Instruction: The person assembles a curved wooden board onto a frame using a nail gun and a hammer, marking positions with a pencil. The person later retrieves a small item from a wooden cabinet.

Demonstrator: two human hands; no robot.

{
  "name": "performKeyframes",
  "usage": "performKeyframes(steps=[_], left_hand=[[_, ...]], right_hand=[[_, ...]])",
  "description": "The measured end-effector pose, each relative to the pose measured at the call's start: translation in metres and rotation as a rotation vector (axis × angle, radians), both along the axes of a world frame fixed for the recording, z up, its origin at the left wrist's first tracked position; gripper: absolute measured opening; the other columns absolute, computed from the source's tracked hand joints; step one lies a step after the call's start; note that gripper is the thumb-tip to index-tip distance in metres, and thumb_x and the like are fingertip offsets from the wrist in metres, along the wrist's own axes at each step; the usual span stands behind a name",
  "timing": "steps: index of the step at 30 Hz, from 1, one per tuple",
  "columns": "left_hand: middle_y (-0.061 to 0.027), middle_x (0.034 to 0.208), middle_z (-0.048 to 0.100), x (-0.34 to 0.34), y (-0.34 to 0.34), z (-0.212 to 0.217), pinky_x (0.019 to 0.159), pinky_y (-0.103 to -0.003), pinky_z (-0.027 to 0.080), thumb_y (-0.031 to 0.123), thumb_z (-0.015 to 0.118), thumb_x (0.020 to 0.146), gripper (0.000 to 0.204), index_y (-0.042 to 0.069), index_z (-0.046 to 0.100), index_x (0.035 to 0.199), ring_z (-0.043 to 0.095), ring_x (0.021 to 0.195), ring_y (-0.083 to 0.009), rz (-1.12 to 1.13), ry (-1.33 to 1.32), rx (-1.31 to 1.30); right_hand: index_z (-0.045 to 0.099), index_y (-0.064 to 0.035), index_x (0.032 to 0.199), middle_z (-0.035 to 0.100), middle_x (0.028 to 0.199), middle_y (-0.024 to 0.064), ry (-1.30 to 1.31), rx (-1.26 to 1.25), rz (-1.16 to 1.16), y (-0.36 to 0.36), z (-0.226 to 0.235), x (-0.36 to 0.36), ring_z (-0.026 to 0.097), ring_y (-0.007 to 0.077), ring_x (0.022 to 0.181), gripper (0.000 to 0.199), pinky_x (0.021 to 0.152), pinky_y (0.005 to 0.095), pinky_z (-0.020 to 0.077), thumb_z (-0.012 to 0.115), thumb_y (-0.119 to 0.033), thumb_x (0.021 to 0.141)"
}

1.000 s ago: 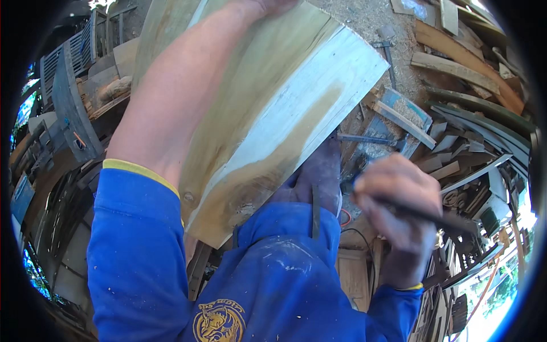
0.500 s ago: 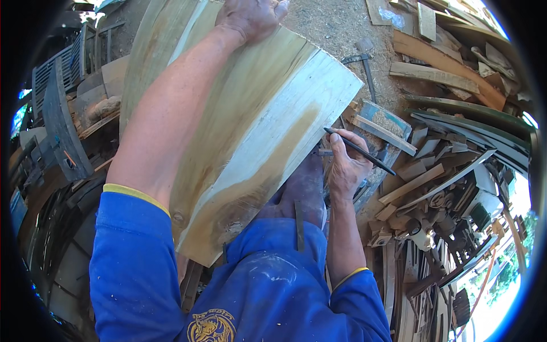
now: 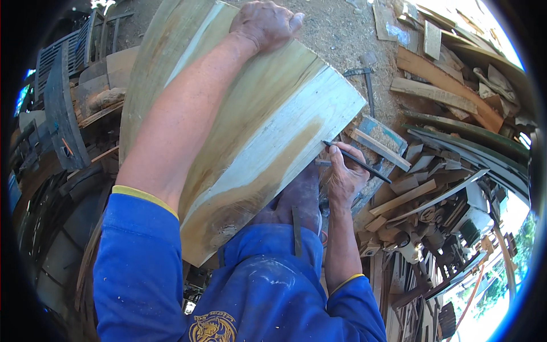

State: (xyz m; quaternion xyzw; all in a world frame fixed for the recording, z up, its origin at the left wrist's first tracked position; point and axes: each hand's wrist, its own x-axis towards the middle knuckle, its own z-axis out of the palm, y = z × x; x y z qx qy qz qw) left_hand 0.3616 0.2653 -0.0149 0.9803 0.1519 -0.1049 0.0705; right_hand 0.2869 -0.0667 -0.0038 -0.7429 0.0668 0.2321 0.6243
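Wide wooden board [image 3: 250, 125]: slanted between both hands. Left hand [image 3: 265, 25]: bent over far edge, presumably steadying it; fingers hidden, closure uncertain. Right hand [image 3: 347, 178]: pinching dark pencil [image 3: 373, 172], angled so its tip meets the board's right edge.

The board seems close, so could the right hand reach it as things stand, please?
Probably yes: the right hand, though holding a pencil, is close beside the board, with nothing else visible between them.
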Motion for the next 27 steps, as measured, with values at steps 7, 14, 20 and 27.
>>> performKeyframes(steps=[7, 14, 20, 27], left_hand=[[-0.0122, 0.114, 0.061, -0.047, 0.000, -0.015, 0.104, -0.051, 0.038, 0.045, 0.046, 0.104, 0.039, 0.012, 0.061, 0.117, 0.056, 0.115, -0.0306, 0.123, -0.679, 0.127], [-0.0138, 0.124, 0.051, -0.142, -0.022, -0.023, 0.106, -0.054, 0.029, 0.047, 0.052, 0.099, 0.045, 0.013, 0.051, 0.128, 0.046, 0.123, -0.0348, 0.794, -0.587, 0.309], [-0.0168, 0.126, 0.048, -0.144, -0.024, -0.018, 0.109, -0.060, 0.028, 0.040, 0.064, 0.092, 0.048, 0.009, 0.051, 0.127, 0.043, 0.126, -0.0382, 0.845, -0.528, 0.270], [-0.0186, 0.127, 0.047, -0.138, -0.021, -0.002, 0.109, -0.059, 0.028, 0.031, 0.067, 0.088, 0.050, 0.009, 0.048, 0.129, 0.042, 0.127, -0.0406, 0.857, -0.491, 0.199]], right_hand=[[0.073, -0.0003, 0.100, 0.072, 0.090, 0.0048, -0.076, 0.025, 0.205, 0.003, 0.013, 0.097, 0.065, 0.0087, 0.081, 0.012, 0.075, 0.0227, 0.0516, 0.076, -0.001, 0.088], [0.074, 0.0018, 0.097, 0.074, 0.088, 0.0062, -0.012, -0.105, 0.954, 0.107, 0.026, 0.201, 0.067, 0.0101, 0.081, 0.015, 0.074, 0.0248, 0.0537, 0.077, -0.009, 0.087], [0.073, 0.0055, 0.100, 0.075, 0.091, 0.0100, 0.067, 0.074, 1.054, 0.219, 0.000, 0.200, 0.070, 0.0144, 0.083, 0.018, 0.078, 0.0266, 0.0555, 0.076, -0.008, 0.088], [0.073, 0.0054, 0.102, 0.074, 0.090, 0.0099, 0.009, 0.180, 1.146, 0.396, -0.008, 0.175, 0.070, 0.0158, 0.082, 0.023, 0.081, 0.0280, 0.0554, 0.077, -0.011, 0.087]])
